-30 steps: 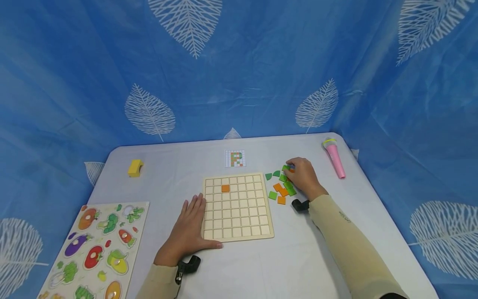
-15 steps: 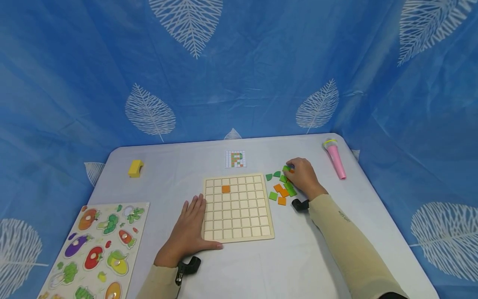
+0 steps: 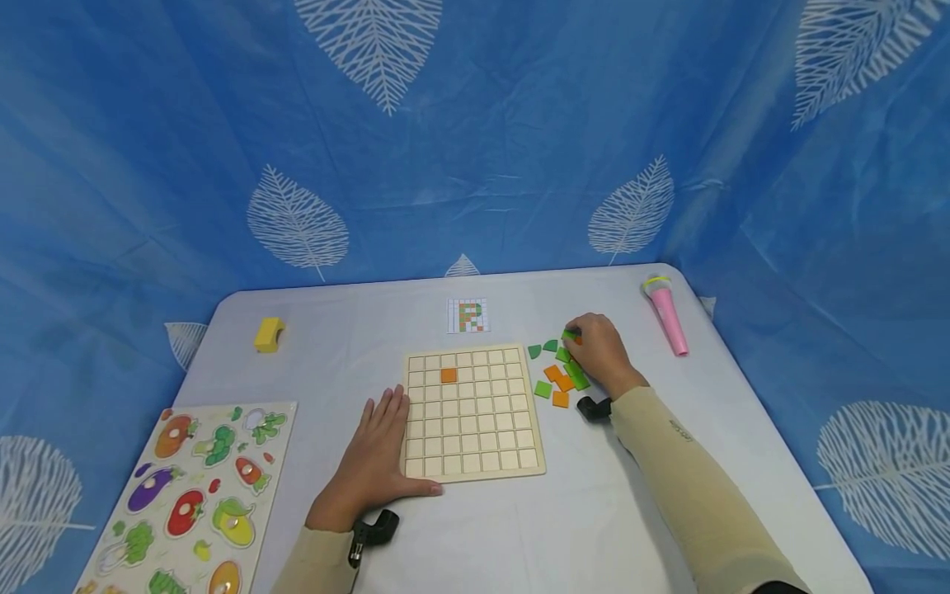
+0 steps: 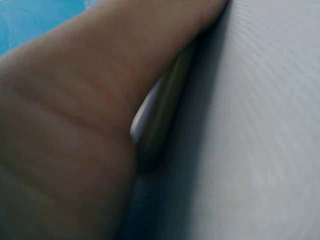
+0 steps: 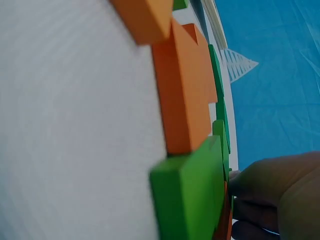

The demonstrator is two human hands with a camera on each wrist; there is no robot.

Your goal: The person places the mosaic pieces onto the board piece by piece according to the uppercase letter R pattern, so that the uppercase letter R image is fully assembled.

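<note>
A wooden grid board (image 3: 475,422) lies in the middle of the table, with one orange tile (image 3: 449,375) in a cell near its top left. My left hand (image 3: 374,462) rests spread along its left edge, fingers straight, the thumb by the near corner. In the left wrist view the thumb side of the left hand (image 4: 85,110) covers most of the board's edge. My right hand (image 3: 599,351), fingers curled, pinches a green tile (image 3: 568,336) at the far end of the loose pile. Its fingers (image 5: 265,175) partly hide the tiles there in the right wrist view.
Loose orange tiles (image 3: 560,399) and green tiles (image 3: 543,389) lie right of the board, with dark green quarter-rounds (image 3: 534,352) nearby. A pattern card (image 3: 467,316) lies behind the board. Around them are a yellow block (image 3: 269,335), a pink toy microphone (image 3: 669,318) and a vegetable puzzle (image 3: 193,487).
My right hand has shifted very slightly left at the far end of the pile. The left hand and the board stay where they were.
</note>
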